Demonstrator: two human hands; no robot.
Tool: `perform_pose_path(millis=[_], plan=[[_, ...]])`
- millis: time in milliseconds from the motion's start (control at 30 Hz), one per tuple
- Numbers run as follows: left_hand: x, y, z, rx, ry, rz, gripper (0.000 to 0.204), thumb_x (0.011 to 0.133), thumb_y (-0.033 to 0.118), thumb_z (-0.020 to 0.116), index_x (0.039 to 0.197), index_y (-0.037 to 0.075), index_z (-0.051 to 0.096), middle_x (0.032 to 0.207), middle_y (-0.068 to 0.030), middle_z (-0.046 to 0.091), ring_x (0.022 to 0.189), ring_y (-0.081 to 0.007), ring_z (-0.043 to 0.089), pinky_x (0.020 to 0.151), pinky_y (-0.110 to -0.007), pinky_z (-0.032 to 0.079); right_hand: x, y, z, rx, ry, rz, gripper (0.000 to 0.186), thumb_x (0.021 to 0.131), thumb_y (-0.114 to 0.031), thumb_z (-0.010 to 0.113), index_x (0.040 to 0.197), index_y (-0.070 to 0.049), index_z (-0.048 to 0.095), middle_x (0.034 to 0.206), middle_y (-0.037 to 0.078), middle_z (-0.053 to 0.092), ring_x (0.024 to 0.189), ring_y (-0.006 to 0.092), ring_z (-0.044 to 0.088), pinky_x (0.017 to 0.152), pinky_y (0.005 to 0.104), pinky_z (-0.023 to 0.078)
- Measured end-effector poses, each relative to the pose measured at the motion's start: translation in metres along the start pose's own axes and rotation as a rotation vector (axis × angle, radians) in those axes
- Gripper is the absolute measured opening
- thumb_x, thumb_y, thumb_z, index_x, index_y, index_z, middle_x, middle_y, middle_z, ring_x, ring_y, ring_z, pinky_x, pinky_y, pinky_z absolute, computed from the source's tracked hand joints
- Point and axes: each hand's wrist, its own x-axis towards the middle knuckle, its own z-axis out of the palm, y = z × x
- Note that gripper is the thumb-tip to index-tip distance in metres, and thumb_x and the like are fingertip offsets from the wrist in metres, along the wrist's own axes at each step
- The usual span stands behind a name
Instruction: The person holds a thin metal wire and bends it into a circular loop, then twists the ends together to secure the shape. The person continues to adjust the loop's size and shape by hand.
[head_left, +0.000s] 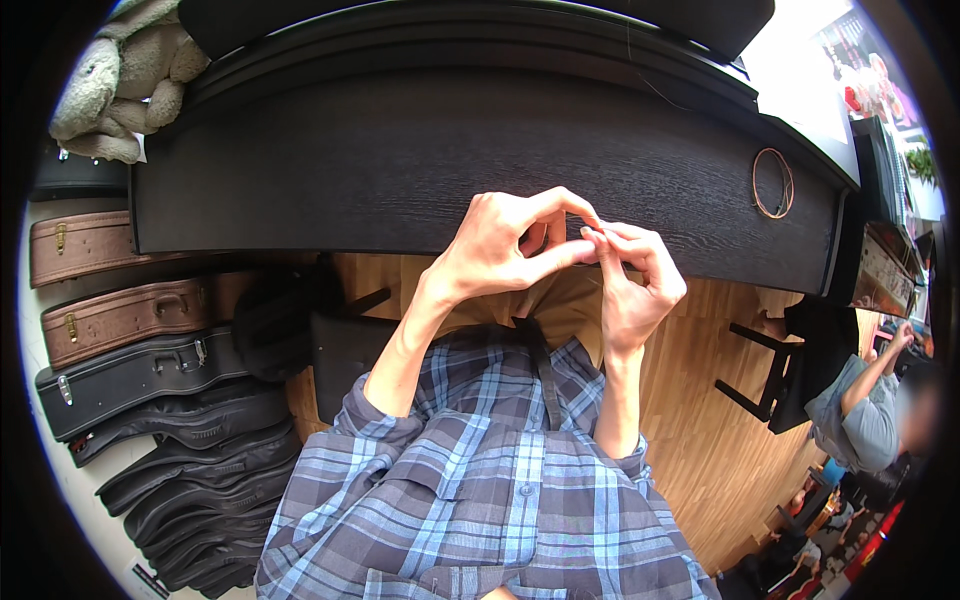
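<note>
My left hand (500, 240) and my right hand (638, 285) meet in front of my chest, over the near edge of a black wooden surface (400, 160). The fingertips of both are pinched together and touch each other. What lies between them is too small to make out. Beyond the hands, a thin dark strand (660, 95) curves over the back of the black surface; whether it runs to my fingers I cannot tell. A coil of thin copper-coloured string or wire (773, 183) lies near the right end of this surface.
Brown hard instrument cases (120, 320) and several black cases (200, 440) stand at the left. A grey plush toy (130, 75) sits at the far left. On the right are a black stool (765, 375) and a seated person (860, 410) on the wooden floor (690, 400).
</note>
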Motion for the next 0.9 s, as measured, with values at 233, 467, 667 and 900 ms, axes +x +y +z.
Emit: perform_pose_path(millis=[233,467,667,900], plan=[[0.001,0.000,0.000,0.023,-0.022,-0.042,0.025,0.080,0.019,0.086,0.102,0.013,0.075,0.056,0.0033,0.058,0.048,-0.0031,0.048,0.048,-0.022,0.036,-0.001,0.001,-0.002,0.012,0.018,0.045,0.012,0.083,0.007,0.079,0.085,0.002,0.068,0.098,0.015,0.072,0.079,0.0195,0.074,0.068,0.0275,0.065],[0.002,0.002,-0.001,0.062,-0.050,-0.083,0.019,0.084,0.026,0.082,0.098,0.014,0.078,0.054,0.0020,0.057,0.048,-0.0046,0.049,0.048,-0.024,0.036,0.000,-0.002,-0.003,0.059,0.001,0.029,0.013,0.083,0.003,0.080,0.086,0.002,0.068,0.103,0.015,0.070,0.078,0.0190,0.073,0.061,0.0274,0.066],[0.001,-0.001,0.004,0.062,0.026,-0.107,0.015,0.086,0.020,0.081,0.098,0.012,0.078,0.053,0.0020,0.054,0.047,-0.0031,0.045,0.046,-0.024,0.033,0.000,-0.004,-0.004,-0.011,-0.084,-0.031,0.014,0.084,0.001,0.079,0.094,0.003,0.070,0.109,0.016,0.068,0.079,0.0203,0.074,0.062,0.0279,0.067],[-0.002,-0.004,0.008,0.103,0.101,-0.031,0.015,0.085,0.014,0.081,0.100,0.013,0.078,0.054,0.0009,0.055,0.046,-0.0045,0.045,0.045,-0.025,0.034,0.000,-0.009,-0.012,0.256,-0.113,0.223,0.023,0.105,-0.018,0.056,0.111,0.004,0.060,0.115,0.017,0.066,0.072,0.0221,0.075,0.062,0.0278,0.063]])
